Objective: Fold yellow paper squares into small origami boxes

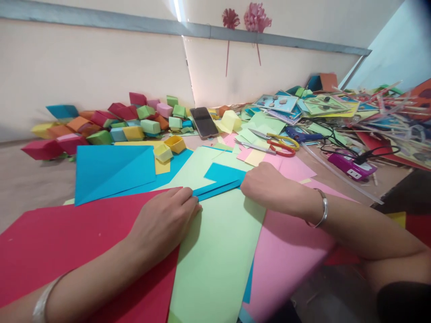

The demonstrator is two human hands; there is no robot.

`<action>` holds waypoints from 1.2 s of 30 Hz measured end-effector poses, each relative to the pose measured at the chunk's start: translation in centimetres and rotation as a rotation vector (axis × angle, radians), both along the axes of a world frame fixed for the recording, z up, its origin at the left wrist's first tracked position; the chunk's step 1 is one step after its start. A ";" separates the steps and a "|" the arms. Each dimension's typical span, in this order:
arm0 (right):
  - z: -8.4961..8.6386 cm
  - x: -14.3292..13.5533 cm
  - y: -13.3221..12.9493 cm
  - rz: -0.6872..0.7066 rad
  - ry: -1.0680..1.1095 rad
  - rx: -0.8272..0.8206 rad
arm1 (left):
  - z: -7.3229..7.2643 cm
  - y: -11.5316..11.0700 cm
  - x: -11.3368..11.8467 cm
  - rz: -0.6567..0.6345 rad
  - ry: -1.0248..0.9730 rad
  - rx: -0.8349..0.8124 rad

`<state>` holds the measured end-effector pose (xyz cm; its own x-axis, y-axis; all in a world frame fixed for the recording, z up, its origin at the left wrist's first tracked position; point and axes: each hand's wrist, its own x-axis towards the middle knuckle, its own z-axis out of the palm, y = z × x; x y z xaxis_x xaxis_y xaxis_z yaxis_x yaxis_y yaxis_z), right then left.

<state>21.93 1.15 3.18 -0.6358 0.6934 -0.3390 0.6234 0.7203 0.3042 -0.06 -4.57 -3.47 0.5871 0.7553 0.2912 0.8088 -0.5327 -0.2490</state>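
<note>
A folded strip of blue paper (218,187) stretches between my two hands, above a light green sheet (215,255). My left hand (170,213) has its fingers closed on the strip's left end. The right end is gripped in the curled fingers of my right hand (264,184). A blue flap (222,172) rises behind the strip. Under my left forearm lies a red sheet (84,224), and a pink sheet (286,242) spreads beneath my right arm. The fingertips of both hands are partly hidden.
Small coloured paper boxes (134,116) are heaped at the back left, beside a phone (204,122). Scissors (279,144), a blue glue gun (301,134) and a purple power socket (352,165) with cables lie to the right. A blue sheet (114,172) is at left.
</note>
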 end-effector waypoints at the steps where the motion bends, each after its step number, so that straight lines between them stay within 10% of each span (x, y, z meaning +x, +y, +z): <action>1: 0.2 0.1 0.1 -0.046 -0.015 0.011 | 0.0 0.1 -0.1 0.002 -0.012 0.004; 5: 0.2 -0.1 0.3 -0.103 0.079 0.108 | 0.0 0.4 -0.3 0.007 -0.040 -0.018; 13: -2.7 -1.1 1.0 0.205 0.272 0.091 | -0.2 0.8 -0.7 0.026 0.012 -0.053; 36: -4.1 -1.0 3.9 0.031 0.483 -0.060 | -0.3 2.6 -1.0 0.144 -0.217 -0.153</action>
